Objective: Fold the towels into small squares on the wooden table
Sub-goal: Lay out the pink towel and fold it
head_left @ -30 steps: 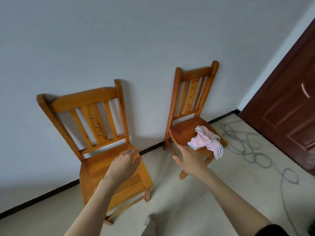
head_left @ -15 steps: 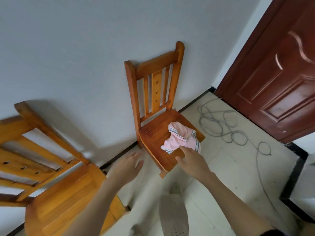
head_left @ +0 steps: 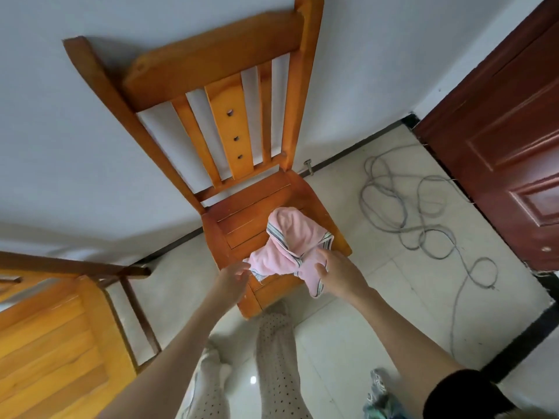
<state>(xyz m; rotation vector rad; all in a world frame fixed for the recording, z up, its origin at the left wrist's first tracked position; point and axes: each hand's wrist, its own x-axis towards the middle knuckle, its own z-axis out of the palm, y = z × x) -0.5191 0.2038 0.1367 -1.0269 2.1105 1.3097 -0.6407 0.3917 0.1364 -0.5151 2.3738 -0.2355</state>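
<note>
On the chair seat, front right part: a crumpled pink towel [head_left: 290, 249] with striped edging lies bunched, one end hanging over the seat's front edge.
Chair: a wooden slat-back chair [head_left: 242, 176] stands against the pale wall [head_left: 75, 131], its seat turned toward the person.
Left hand: the left hand [head_left: 231, 278] reaches to the towel's near left corner at the seat's front edge; fingertips meet the cloth, but whether they pinch it cannot be told.
Right hand: the right hand [head_left: 338, 272] lies on the towel's right end at the seat's front right corner, fingers curled into the fabric and gripping it.
Second chair: another wooden chair [head_left: 54, 334] stands at lower left, well apart from the towel.
Floor: pale tiles [head_left: 348, 343] carry a loose grey cable [head_left: 423, 213] coiled to the right of the first chair.
Door: a dark red panelled door [head_left: 508, 140] closes off the right side.
Person: legs in dotted light trousers [head_left: 272, 358] show below the seat; a dark sleeve [head_left: 459, 394] covers the right upper arm.
Lower right: a patterned cloth item [head_left: 378, 397], blurred, identity unclear.
</note>
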